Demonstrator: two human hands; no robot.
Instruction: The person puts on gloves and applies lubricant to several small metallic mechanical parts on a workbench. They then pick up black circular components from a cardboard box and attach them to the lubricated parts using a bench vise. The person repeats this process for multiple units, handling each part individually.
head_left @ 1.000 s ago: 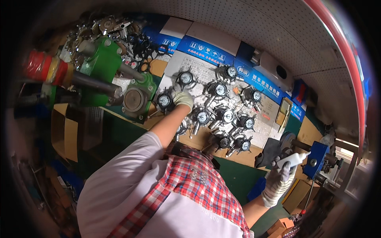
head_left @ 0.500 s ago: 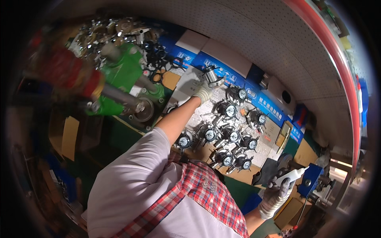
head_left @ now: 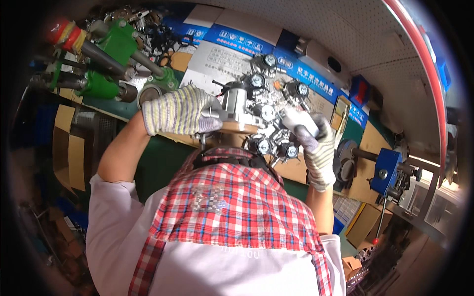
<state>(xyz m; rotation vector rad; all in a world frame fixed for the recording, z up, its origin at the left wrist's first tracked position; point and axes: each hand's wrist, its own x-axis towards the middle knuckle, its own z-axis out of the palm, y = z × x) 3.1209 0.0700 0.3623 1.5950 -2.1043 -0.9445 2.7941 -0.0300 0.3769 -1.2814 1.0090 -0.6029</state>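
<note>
In a striped glove, my left hand (head_left: 182, 111) is closed on a silver metal housing (head_left: 236, 109), a cylinder on a wide flange, raised in front of my chest. My right hand (head_left: 318, 148), gloved too, grips a white squeeze bottle (head_left: 300, 122) just to the right of the housing. The bottle's nozzle is hard to make out here. Behind and below them, several round metal assemblies (head_left: 267, 112) with black rims and protruding tubes stand on flattened white cardboard (head_left: 219, 61). Part of this group is hidden by my hands and the housing.
A green press (head_left: 116, 44) with a red-topped shaft stands at the left. Loose metal parts (head_left: 143, 22) are heaped behind it. To the right is a blue bench machine (head_left: 386, 170). Blue printed cardboard (head_left: 237, 39) runs along the back below a perforated panel (head_left: 345, 29).
My left hand has brought the housing from the far side of the cardboard back toward my chest. My right hand has carried the bottle leftward and up beside it.
</note>
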